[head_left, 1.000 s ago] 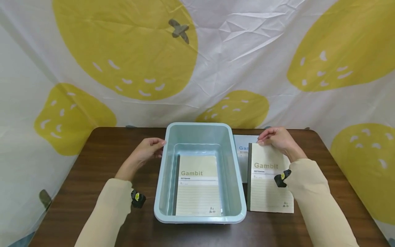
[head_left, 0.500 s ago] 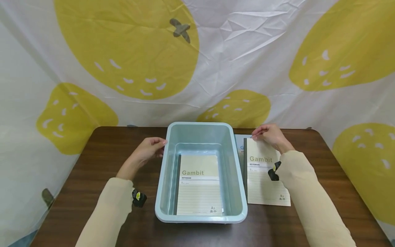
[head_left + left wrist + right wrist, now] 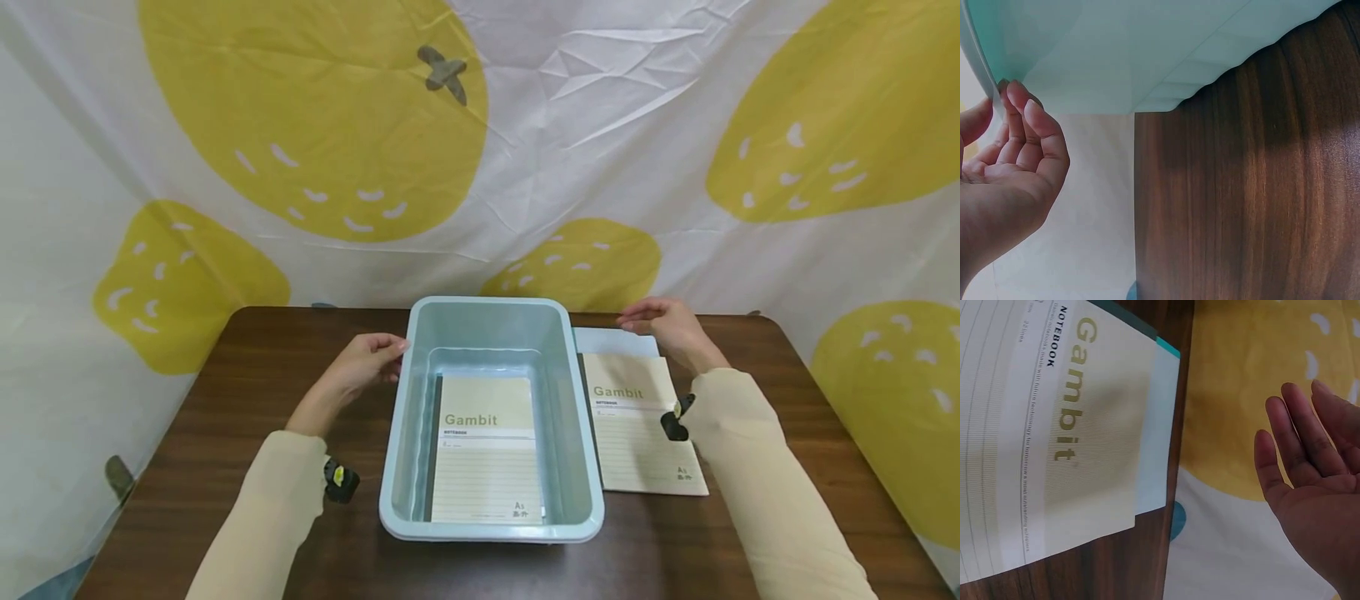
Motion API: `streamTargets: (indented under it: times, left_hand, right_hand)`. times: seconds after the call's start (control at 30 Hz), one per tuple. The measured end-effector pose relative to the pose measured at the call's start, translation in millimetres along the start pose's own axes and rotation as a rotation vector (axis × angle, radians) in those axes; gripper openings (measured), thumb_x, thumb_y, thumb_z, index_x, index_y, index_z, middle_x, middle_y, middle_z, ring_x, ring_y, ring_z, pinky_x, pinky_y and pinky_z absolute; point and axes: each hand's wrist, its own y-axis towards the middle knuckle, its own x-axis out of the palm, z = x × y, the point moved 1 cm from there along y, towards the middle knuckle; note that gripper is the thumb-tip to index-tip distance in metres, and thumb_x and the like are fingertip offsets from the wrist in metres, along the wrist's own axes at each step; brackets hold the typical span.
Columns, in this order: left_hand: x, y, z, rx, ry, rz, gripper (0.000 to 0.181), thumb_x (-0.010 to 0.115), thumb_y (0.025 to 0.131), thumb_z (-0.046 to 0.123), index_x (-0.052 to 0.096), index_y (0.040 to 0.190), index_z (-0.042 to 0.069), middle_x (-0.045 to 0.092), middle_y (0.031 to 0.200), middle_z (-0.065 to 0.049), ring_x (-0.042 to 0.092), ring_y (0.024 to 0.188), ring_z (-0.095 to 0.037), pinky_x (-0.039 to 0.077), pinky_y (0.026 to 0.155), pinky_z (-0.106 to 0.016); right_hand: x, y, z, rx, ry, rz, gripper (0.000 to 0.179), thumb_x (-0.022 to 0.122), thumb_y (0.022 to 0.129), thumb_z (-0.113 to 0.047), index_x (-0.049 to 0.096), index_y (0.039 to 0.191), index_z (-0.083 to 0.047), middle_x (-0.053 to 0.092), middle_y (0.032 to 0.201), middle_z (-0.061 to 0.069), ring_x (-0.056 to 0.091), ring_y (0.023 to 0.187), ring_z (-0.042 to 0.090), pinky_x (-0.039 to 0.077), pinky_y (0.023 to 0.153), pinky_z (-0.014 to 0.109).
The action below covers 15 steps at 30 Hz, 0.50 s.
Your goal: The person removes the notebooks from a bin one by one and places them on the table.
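Observation:
A pale blue plastic bin (image 3: 393, 433) stands mid-table, with a cream Gambit notebook (image 3: 487, 483) lying flat inside. At the bin's left rim my left hand (image 3: 365, 364) pinches the edge between thumb and fingers; the left wrist view shows the fingers (image 3: 1050, 134) curled up against the rim. To the right of the bin, a second cream notebook (image 3: 645, 437) lies on a light blue notebook (image 3: 617, 342), whose top strip alone shows. Above their far edge hovers my right hand (image 3: 667, 325), holding nothing. In the right wrist view its fingers (image 3: 1288, 444) are loosely extended, apart from the notebooks (image 3: 1104, 412).
The dark wooden table (image 3: 247, 400) extends on both sides of the bin. Behind it hangs a white cloth (image 3: 360, 275) with a yellow fruit print, close to the table's far edge.
My right hand has moved the right-hand cream notebook left and away from me, onto the light blue one, and let go of it. The left hand stays at the bin's rim.

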Motion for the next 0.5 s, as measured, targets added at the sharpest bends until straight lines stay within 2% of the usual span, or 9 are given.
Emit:
streamTargets:
  times: [0.13, 0.3, 0.5]
  left_hand:
    - [0.0, 0.3, -0.3, -0.004, -0.002, 0.003, 0.03, 0.05, 0.095, 0.017, 0.055, 0.108, -0.01, 0.057, 0.084, -0.009, 0.054, 0.07, -0.017, 0.049, 0.073, -0.037]
    - [0.2, 0.8, -0.2, -0.011, 0.001, 0.005, 0.03, 0.05, 0.095, 0.017, 0.055, 0.108, -0.009, 0.057, 0.085, -0.01, 0.055, 0.071, -0.017, 0.049, 0.074, -0.037]
    - [0.5, 1.2, -0.1, -0.012, -0.004, 0.002, 0.03, 0.05, 0.095, 0.017, 0.055, 0.108, -0.009, 0.058, 0.085, -0.009, 0.055, 0.07, -0.017, 0.049, 0.076, -0.039]
  right_hand:
    - [-4.9, -0.7, -5.3, 0.016, -0.01, -0.007, 0.031, 0.058, 0.09, -0.009, 0.052, 0.115, 0.007, 0.064, 0.106, 0.012, 0.059, 0.098, 0.024, 0.046, 0.083, 0.032]
    - [-9.0, -2.3, -18.7, 0.01, 0.028, -0.023, 0.03, 0.058, 0.089, -0.008, 0.052, 0.113, 0.008, 0.066, 0.091, -0.002, 0.06, 0.092, 0.021, 0.048, 0.074, 0.026]
    - [-12.3, -4.9, -43.4, 0.012, 0.144, -0.034, 0.02, 0.061, 0.086, -0.003, 0.055, 0.104, 0.005, 0.067, 0.085, -0.001, 0.063, 0.077, 0.01, 0.05, 0.068, 0.024]
